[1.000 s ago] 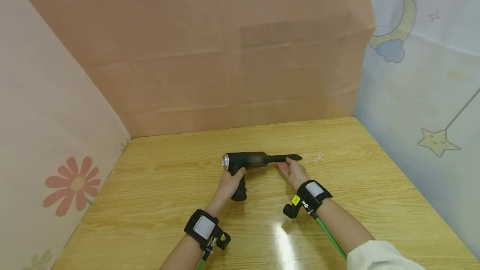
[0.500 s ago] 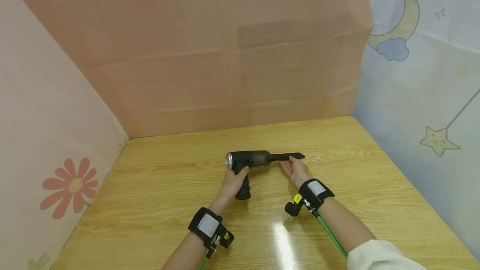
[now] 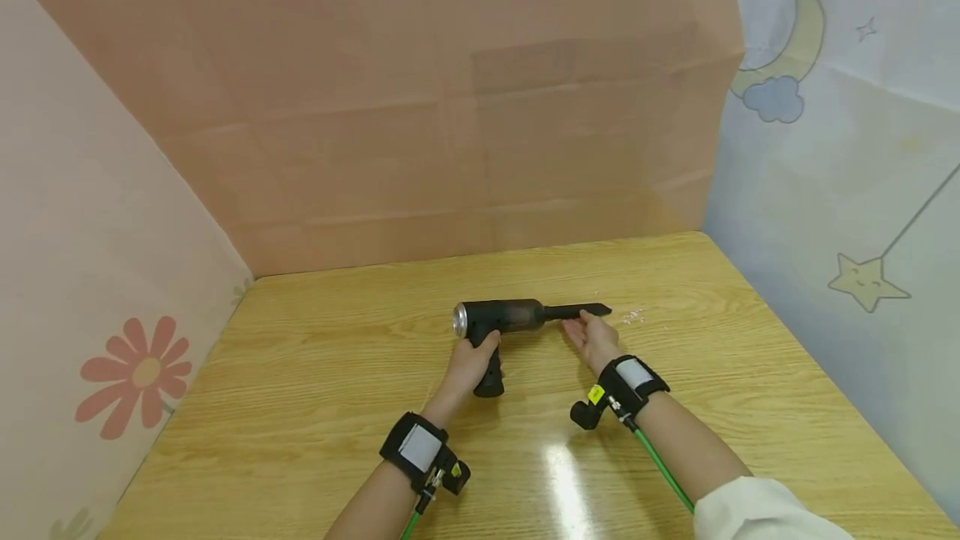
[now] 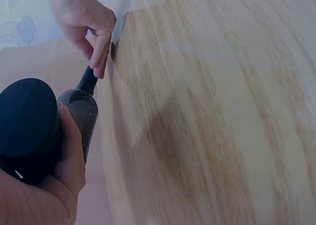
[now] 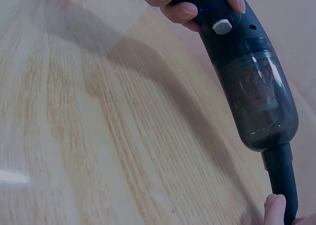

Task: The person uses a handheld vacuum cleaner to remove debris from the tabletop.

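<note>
A black handheld vacuum cleaner is held level over the wooden table, its narrow nozzle pointing right. My left hand grips the handle, thumb at the rear. With thumb and fingers, my right hand pinches the nozzle from below, near its tip. In the right wrist view, the smoky clear dust cup shows a pleated filter, and a silver button sits by a small blue light. Small whitish-pink scraps lie just right of the nozzle tip.
The wooden table meets a brown-orange backdrop at the back. Printed sheets rise on both sides, a flower on the left and a star on the right. Green cables trail from the wrist cameras.
The vacuum cleaner and both hands have shifted slightly right, bringing the nozzle tip nearer the scraps. Both hands keep their hold. The head view has also shifted a little.
</note>
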### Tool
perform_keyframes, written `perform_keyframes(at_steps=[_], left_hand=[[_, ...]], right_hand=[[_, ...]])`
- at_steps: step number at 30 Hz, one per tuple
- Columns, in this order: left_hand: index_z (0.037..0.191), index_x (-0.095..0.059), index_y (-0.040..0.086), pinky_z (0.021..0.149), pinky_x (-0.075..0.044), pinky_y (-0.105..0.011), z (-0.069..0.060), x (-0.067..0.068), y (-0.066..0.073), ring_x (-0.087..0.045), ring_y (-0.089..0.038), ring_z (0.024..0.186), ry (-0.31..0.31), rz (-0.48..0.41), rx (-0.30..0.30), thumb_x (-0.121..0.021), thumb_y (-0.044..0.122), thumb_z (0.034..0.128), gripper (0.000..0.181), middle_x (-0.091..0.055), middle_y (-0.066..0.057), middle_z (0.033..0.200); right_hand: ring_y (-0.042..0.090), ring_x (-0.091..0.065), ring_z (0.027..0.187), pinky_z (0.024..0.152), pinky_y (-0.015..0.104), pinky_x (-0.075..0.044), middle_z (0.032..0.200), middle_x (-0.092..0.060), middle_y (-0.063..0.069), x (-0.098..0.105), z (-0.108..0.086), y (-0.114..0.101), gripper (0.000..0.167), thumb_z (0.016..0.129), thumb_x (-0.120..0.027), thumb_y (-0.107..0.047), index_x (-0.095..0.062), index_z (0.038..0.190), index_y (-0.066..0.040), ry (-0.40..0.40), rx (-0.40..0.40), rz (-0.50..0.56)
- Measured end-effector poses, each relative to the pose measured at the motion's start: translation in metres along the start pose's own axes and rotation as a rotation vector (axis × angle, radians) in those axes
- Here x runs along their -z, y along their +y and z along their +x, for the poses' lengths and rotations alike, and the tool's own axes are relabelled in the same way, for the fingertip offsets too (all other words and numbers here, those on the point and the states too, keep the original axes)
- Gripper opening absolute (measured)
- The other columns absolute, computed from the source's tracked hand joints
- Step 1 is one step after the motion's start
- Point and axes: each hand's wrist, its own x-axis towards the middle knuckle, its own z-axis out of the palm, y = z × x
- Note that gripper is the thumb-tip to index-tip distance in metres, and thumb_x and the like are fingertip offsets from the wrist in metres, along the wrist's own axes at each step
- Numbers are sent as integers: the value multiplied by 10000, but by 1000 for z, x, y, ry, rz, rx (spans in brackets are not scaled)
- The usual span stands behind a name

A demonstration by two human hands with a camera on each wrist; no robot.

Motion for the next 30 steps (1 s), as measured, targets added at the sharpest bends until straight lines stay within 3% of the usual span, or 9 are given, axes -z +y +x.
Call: perform_keyframes(at_steps=[7,10,19,26,30], left_hand=[[1029,-527,-60,632,-558,-297,-1,-1,-1,-605,-95,580,10,-9,-33,-476,338,987,403,-558,-40,769],[1037,-530,-65,637,-558,-297,-1,-1,-1,-601,-94,580,20,-23,-35,-478,333,987,404,-557,-39,773],[1070,-517,-82,640,-552,-285,-1,-6,0,-602,-99,590,36,-37,-12,-476,332,990,424,-561,-48,794],[1080,-509,-66,646,-525,-255,0,-8,0,-597,-101,609,38,-58,20,-472,356,988,433,-568,-43,789],[1114,-489,-68,657,-526,-250,2,-8,1,-611,-100,620,35,-39,23,-465,375,987,461,-565,-52,817]], right_hand=[[90,-620,879,982,194,-463,994,-533,53,-6,2,0,475,1030,-375,-161,-283,1479,-34,-4,-6,-12],[114,-619,945,987,201,-462,1026,-528,61,-7,5,0,472,1028,-386,-161,-296,1474,-36,-3,-10,-3],[93,-608,828,946,172,-482,1048,-496,60,-6,13,-2,479,1029,-378,-170,-284,1481,-44,-26,-26,3],[144,-576,1039,972,186,-465,1171,-493,95,-8,15,-4,485,1029,-378,-178,-279,1483,-42,-12,-14,-9],[105,-616,929,941,173,-481,1129,-520,83,-8,16,-4,474,1031,-379,-187,-301,1475,-41,6,-2,-21]])
